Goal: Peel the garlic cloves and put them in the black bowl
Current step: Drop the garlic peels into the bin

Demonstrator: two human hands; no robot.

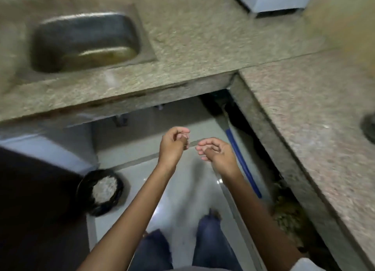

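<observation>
The black bowl [368, 128] sits on the speckled stone bench [304, 108] at the far right. The frame edge cuts it off, so only a dark, rounded left rim shows and its inside is hidden. A small pale fleck [325, 126] lies on the bench near that rim, too small to identify. Well apart from the bowl, out over the floor, the left hand [174, 145] draws its fingertips together in a pinching grip. Blur hides whether a garlic clove is in that grip. No other clove can be made out on the bench.
</observation>
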